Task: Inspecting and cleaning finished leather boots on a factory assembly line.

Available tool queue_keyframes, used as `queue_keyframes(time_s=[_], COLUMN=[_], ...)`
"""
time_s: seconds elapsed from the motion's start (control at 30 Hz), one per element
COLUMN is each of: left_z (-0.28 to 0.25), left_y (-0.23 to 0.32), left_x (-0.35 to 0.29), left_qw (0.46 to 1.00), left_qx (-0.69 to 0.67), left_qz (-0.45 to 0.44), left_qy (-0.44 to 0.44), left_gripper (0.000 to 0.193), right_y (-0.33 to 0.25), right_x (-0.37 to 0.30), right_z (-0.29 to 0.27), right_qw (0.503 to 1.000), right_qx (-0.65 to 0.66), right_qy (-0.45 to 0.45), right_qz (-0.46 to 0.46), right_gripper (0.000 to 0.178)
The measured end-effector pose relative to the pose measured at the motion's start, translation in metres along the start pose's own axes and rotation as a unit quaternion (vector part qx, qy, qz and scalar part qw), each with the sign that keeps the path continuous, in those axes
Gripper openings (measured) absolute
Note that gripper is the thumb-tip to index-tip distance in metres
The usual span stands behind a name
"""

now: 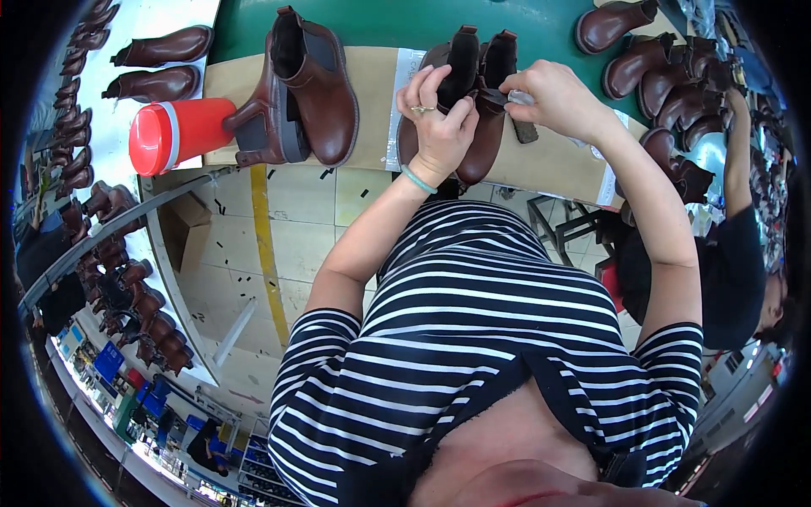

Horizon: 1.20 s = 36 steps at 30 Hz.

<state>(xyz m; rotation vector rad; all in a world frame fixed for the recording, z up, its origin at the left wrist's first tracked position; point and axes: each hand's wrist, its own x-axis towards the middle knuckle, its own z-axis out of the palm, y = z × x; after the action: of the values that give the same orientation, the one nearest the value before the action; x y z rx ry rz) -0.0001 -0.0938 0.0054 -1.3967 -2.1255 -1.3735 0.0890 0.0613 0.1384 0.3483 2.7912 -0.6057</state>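
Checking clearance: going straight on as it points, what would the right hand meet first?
Probably the nearer brown boot, just left of the right hand, though depth there is unclear.

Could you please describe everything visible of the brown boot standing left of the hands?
The glossy brown leather-looking ankle boot has a dark side panel, a dark sole and a pull tab above its open top. It stands untouched on a tan sheet, toe toward the person, beside a tipped brown boot.

Boots (480, 155) brown, lining (462, 63) seemingly black; container (193, 132) red, white-banded.
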Motion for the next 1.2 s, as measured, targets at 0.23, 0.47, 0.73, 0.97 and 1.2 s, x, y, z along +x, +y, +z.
queue_keyframes(time_s=[0.23,0.47,0.73,0.97,1.2], left_z=[0.002,0.003,0.006,0.007,0.005], left_y=[-0.003,-0.004,-0.007,-0.007,-0.007], left_x=[-0.003,-0.004,-0.005,-0.005,-0.006], left_qw=[1.0,1.0,0.999,0.999,0.999], left_qx=[0.0,-0.006,-0.011,-0.01,-0.006], left_qz=[0.013,0.003,0.001,0.001,-0.001], left_qy=[0.02,0.03,0.04,0.047,0.044], left_gripper=[0.016,0.015,0.017,0.017,0.017], right_y=[-0.005,-0.012,-0.015,-0.015,-0.018], right_x=[0.011,0.015,0.015,0.014,0.014], right_z=[0.004,0.002,0.004,0.007,0.011], right_qw=[0.999,0.998,0.997,0.997,0.998], right_qx=[-0.033,-0.047,-0.066,-0.073,-0.049], right_qy=[-0.033,-0.046,-0.04,-0.038,-0.047], right_qz=[-0.018,0.001,0.001,-0.013,0.012], right_gripper=[0.024,0.018,0.017,0.019,0.018])
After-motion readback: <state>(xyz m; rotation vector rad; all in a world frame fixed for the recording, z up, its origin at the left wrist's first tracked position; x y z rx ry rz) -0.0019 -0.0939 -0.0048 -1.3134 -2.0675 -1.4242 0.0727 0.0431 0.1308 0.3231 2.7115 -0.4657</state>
